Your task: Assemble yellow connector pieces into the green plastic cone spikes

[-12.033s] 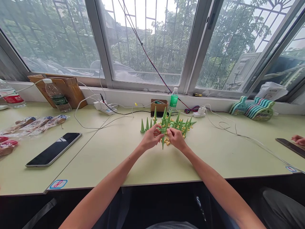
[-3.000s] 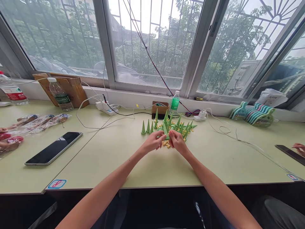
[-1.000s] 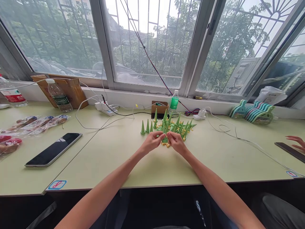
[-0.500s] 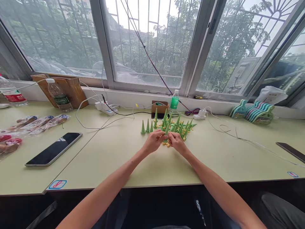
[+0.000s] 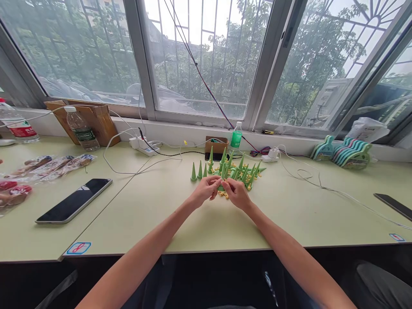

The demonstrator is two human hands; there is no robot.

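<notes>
My left hand [image 5: 205, 190] and my right hand [image 5: 237, 193] meet over the table, both with closed fingers. Between their fingertips stands a green cone [image 5: 223, 172], pointed end up, gripped from both sides; its lower part is largely covered by the fingers. Small yellow pieces [image 5: 223, 195] lie on the table just below the hands. Behind them is a cluster of green cones [image 5: 245, 175], several upright and some tilted, with yellow bits among them. To the left of the cluster a separate cone [image 5: 193, 172] stands upright in a short row.
A small cardboard box [image 5: 216, 143] and a green-labelled bottle [image 5: 236, 136] stand behind the cones. Phones [image 5: 75, 201] lie at left and right. White cables [image 5: 138, 172] cross the table. Wrapped snacks [image 5: 54, 167] are far left, teal plastic items [image 5: 350, 151] far right.
Both hands have shifted slightly left with the cone, and the right hand's fingers have come closer to the left's. The cones on the table look the same.
</notes>
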